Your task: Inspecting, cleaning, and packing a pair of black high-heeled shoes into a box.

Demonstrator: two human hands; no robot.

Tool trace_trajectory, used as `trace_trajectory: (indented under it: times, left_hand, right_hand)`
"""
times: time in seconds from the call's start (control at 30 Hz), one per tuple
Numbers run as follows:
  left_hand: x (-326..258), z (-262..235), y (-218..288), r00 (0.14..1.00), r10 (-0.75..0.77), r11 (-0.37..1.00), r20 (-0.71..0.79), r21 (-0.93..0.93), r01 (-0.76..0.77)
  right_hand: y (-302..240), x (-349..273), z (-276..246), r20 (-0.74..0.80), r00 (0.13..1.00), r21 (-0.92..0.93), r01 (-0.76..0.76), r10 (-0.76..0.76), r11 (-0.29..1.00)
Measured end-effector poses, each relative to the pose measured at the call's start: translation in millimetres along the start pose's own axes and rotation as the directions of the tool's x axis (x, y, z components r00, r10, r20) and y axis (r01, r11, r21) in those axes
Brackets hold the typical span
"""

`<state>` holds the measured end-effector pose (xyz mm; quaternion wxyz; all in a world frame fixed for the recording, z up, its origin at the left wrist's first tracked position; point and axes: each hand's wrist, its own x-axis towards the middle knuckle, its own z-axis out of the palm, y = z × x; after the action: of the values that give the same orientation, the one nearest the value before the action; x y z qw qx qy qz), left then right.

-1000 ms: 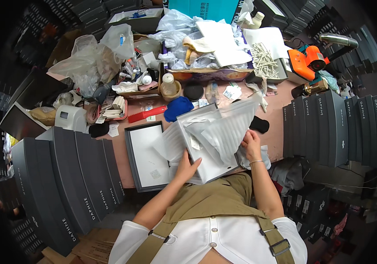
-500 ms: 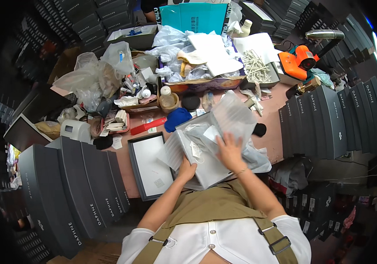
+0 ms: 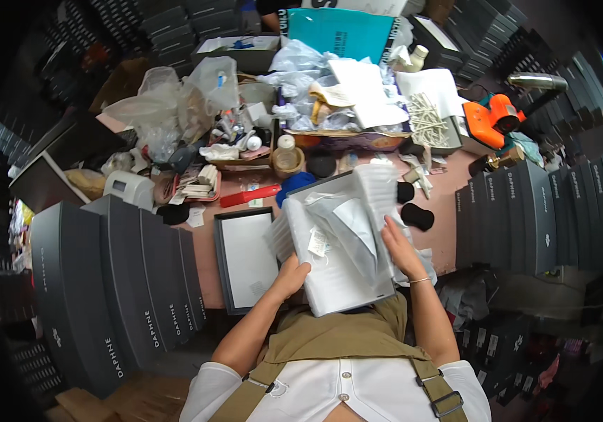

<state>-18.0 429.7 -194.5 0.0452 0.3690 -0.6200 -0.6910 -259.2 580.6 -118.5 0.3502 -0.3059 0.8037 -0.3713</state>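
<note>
Across the table sits the open box, tilted right at the person's front! Its foam now rises along the right side, where a moment ago it sprawled loose. The lid lies off to the left. Inside, the cloudy bag shows plainly, so the packing looks better ordered, box still uncovered. Left hand pinches the left rim, thumb on top. Right hand has swung out from the middle: fingers stretched along the foam, pinching or not, can't tell. Smallest, a white tag.
</note>
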Motion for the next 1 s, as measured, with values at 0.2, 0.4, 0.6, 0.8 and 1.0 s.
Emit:
trace_trajectory:
  times: [0.2,0.4,0.6,0.8,1.0]
  left_hand:
    - [-22,11,8,0.986,0.167,0.848,-0.008,-0.510,-0.148]
    - [15,38,-80,0.961,0.150,0.952,-0.233,-0.227,-0.204]
    - [-9,42,11,0.818,0.575,0.625,0.023,0.632,-0.458]
    - [29,62,-26,0.884,0.191,0.112,0.426,0.885,-0.451]
    - [3,43,-1,0.925,0.379,0.906,0.035,0.187,-0.379]
  right_hand:
    - [29,3,45,0.017,0.972,0.600,-0.199,0.236,0.775]
    - [155,68,57,0.067,0.996,-0.102,-0.051,0.058,0.994]
    - [39,32,46,-0.182,0.915,-0.256,0.310,-0.361,0.916]
    - [40,59,106,0.189,0.958,-0.527,0.282,-0.213,0.802]
    - [4,49,60,0.025,0.900,-0.373,0.411,-0.434,0.832]
